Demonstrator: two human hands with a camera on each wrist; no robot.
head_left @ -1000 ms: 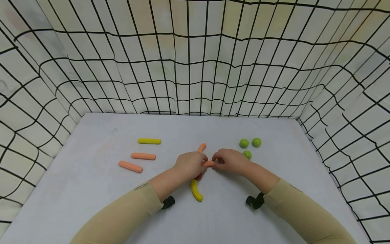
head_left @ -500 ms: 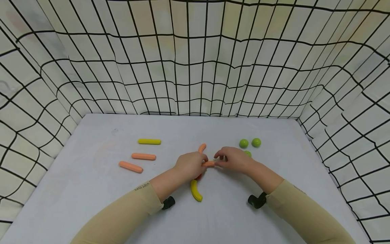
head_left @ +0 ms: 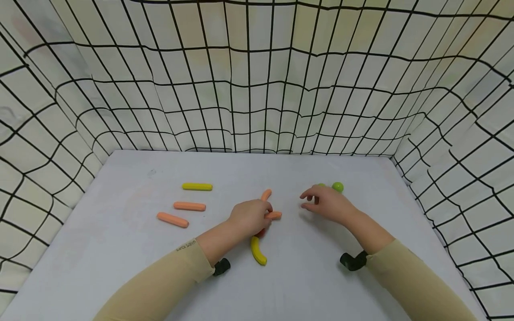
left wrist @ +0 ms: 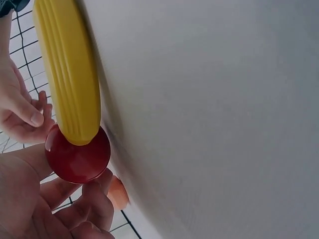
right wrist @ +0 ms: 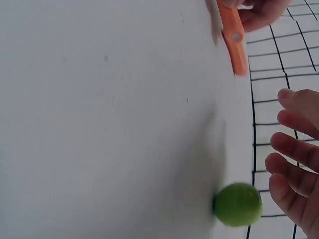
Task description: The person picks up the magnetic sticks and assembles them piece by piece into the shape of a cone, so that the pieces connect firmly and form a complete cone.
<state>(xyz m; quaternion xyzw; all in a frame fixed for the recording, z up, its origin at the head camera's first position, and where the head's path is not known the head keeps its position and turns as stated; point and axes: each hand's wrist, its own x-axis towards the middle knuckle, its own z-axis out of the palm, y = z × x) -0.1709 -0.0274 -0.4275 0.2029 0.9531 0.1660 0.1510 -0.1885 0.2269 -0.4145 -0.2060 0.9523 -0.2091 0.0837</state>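
Note:
My left hand grips a glossy red ball, its fingers round the ball in the left wrist view. A yellow curved piece meets the ball on the near side. Two orange curved pieces stick out past the left hand, one pointing away and one to the right; where they join is hidden under the fingers. To the right, my right hand hovers with fingers apart and nothing in them. Near it lies a green ball in the right wrist view.
At the left of the white table lie a yellow stick and two orange sticks, one behind the other. Another green ball sits behind the right hand. Black netting over white cloth encloses the back and sides.
My right hand has let go of the orange curved piece's right end and moved right, over towards the green balls, covering some of them. The left hand stays almost where it was.

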